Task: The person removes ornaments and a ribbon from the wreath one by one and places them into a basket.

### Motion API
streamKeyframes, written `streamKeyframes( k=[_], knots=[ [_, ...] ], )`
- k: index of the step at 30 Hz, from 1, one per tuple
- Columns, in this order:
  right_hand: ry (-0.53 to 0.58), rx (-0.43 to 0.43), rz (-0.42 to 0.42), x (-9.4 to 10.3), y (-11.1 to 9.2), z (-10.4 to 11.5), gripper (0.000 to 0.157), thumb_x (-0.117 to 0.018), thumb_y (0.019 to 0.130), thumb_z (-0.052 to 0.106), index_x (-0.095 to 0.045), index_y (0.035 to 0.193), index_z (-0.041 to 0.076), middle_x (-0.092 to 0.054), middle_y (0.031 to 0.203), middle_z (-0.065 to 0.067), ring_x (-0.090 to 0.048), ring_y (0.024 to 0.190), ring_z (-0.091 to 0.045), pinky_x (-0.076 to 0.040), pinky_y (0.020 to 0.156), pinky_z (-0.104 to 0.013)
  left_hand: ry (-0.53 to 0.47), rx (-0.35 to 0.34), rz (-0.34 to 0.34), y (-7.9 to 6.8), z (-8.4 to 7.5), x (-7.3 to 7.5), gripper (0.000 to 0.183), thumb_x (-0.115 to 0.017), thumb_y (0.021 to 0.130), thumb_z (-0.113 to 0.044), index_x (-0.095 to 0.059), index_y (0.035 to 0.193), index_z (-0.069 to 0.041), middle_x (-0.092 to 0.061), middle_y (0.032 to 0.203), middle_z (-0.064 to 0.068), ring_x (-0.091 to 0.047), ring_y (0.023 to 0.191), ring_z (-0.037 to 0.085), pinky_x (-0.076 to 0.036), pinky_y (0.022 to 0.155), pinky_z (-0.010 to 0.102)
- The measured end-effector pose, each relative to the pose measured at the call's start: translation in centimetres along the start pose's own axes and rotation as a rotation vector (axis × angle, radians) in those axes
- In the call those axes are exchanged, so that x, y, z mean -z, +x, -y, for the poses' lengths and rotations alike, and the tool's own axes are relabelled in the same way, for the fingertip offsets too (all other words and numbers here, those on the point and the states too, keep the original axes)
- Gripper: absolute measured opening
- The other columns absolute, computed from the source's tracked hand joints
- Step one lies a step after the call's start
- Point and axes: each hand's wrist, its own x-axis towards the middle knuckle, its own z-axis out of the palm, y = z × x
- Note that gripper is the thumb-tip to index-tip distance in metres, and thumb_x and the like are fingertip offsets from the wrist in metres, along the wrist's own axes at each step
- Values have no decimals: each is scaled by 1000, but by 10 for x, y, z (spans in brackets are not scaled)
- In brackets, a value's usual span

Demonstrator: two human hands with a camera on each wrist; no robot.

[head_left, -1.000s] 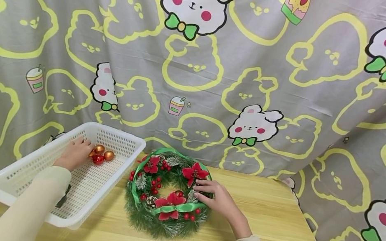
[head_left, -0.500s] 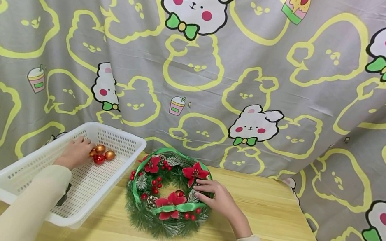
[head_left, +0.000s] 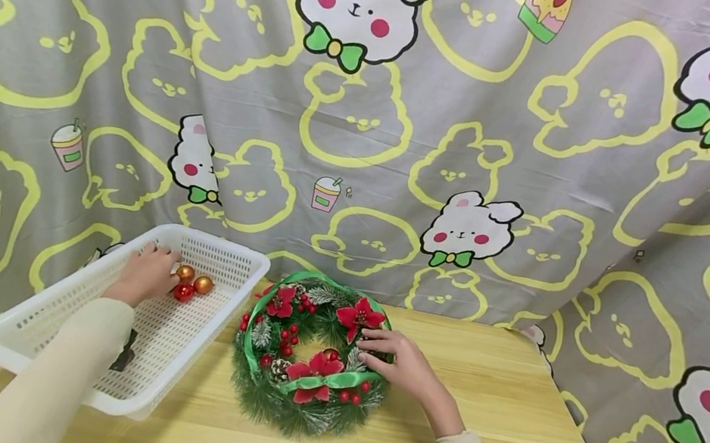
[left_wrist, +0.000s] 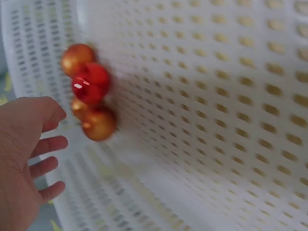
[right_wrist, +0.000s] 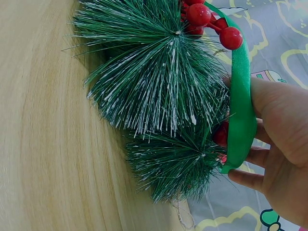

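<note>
The white basket (head_left: 213,250) stands beside the Christmas wreath (head_left: 298,416), whose green ribbon (right_wrist: 242,110) the right hand (head_left: 408,371), fingers apart, could tug askew; the left hand (head_left: 143,278), fingers parted, could scatter the basket's baubles (head_left: 184,292) with a nudge.

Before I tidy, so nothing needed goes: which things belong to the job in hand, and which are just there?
Likely the job:
round green wreath with red flowers
green satin ribbon
shiny red ball and orange balls
white perforated plastic basket

Likely just there:
pale wooden tabletop
grey cartoon-print fabric
</note>
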Motion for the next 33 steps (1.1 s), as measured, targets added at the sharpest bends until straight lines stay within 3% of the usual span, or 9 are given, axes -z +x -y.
streamKeyframes(
  k=[9,17,27,33],
  knots=[
    [-18,21,-6,0,1,-1,27,-68,98,26,-77,120,12,-68,135,-11,-62,127,-35,-49,103,-56,-26,-18,-9,21,-39,34,46,-64,93,-17,-58,132,7,-55,132,33,-43,120,53,-38,95,69],
    [-23,23,-15,-1,1,-1,27,-68,98,26,-77,120,13,-68,135,-10,-62,127,-36,-49,102,-57,-17,-119,-43,32,-99,70,48,-61,96,-21,-58,137,3,-56,136,27,-44,124,48,-38,100,67],
    [-18,35,-24,-1,0,-2,26,-69,97,25,-77,119,12,-69,134,-11,-62,126,-36,-49,101,-57,-70,-251,-15,37,-169,78,40,-66,98,-25,-64,134,-8,-60,133,16,-47,123,39,-41,100,60],
    [-1,22,0,-1,1,-2,28,-68,98,26,-76,121,11,-67,136,-12,-61,128,-36,-49,103,-56,-128,-367,81,38,-200,76,41,-65,99,-27,-63,136,-10,-60,137,14,-50,124,38,-46,99,56]
  ],
)
